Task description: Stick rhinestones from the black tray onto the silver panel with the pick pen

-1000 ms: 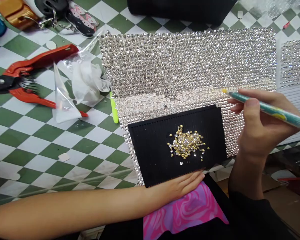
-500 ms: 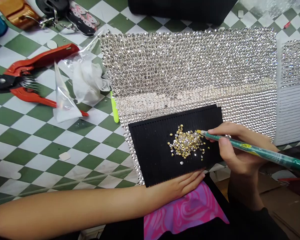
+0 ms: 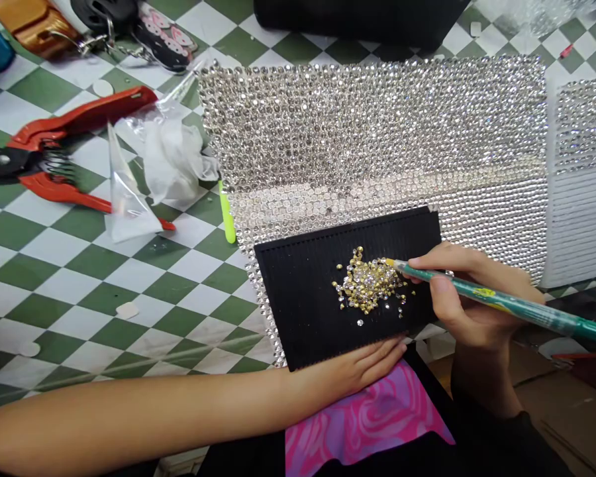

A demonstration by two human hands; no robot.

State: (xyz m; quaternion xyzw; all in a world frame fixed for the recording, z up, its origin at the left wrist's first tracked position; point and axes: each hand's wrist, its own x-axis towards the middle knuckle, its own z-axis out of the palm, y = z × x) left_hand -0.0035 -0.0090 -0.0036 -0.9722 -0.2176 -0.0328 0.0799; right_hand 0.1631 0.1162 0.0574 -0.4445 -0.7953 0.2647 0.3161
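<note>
My right hand [image 3: 481, 291] pinches a green wax picker pencil [image 3: 501, 301], its yellow tip at the right edge of a pile of rhinestones [image 3: 370, 281], gold and clear. The stones lie loose on a black ridged tray [image 3: 308, 305], a few scattered apart from the pile. Along the tray's near edge rests my left hand [image 3: 357, 364], fingers stretched out and close together, holding nothing; part of it is hidden. Beneath the tray spreads a sheet covered in silver rhinestones [image 3: 377, 126].
Red-handled pruning shears [image 3: 74, 126] and crumpled clear plastic [image 3: 171, 159] lie to the left on the checkered tablecloth [image 3: 189, 265]. A neon green stick [image 3: 227, 215] pokes from under the sheet. Keys with charms [image 3: 161, 40] and a black object [image 3: 357, 23] sit at the back.
My right hand and the pencil have shifted slightly left, the tip moving a little further into the pile's edge. My left hand stays in place.
</note>
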